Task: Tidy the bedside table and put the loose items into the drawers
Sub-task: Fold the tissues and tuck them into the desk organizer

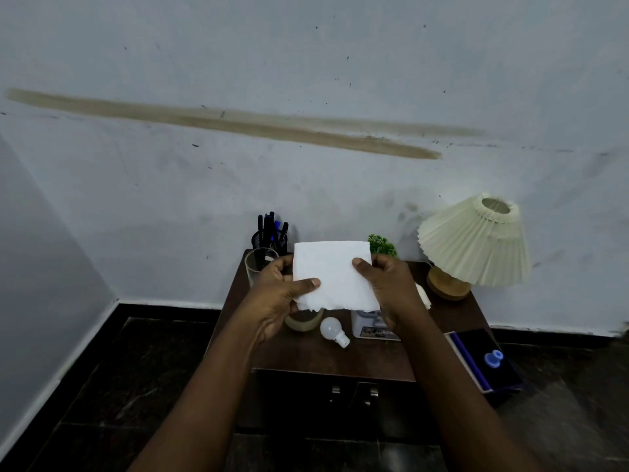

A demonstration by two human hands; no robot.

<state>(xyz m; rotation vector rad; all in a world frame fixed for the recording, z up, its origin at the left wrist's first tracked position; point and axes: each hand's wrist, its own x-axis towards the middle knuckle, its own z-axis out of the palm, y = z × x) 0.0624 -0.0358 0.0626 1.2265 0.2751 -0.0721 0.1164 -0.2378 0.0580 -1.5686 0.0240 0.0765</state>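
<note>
A white paper tissue [335, 270] is held up flat above the dark wooden bedside table [306, 356]. My left hand [279, 294] pinches its left edge with the thumb on the front. My right hand [388, 287] pinches its right edge the same way. On the table below lie a white light bulb [332, 330], a round beige object [301, 321] partly hidden by my left hand, and a small white box [369, 327] partly hidden by my right hand. Two metal handles [354, 393] show on the table's dark front.
At the table's back stand a clear glass [255, 267], a black mesh pen holder [270, 235], a small green plant [381, 245] and a pleated cream lamp [473, 243]. A dark blue-edged box [476, 356] holding a blue knob sits to the table's right. Walls close in behind and left.
</note>
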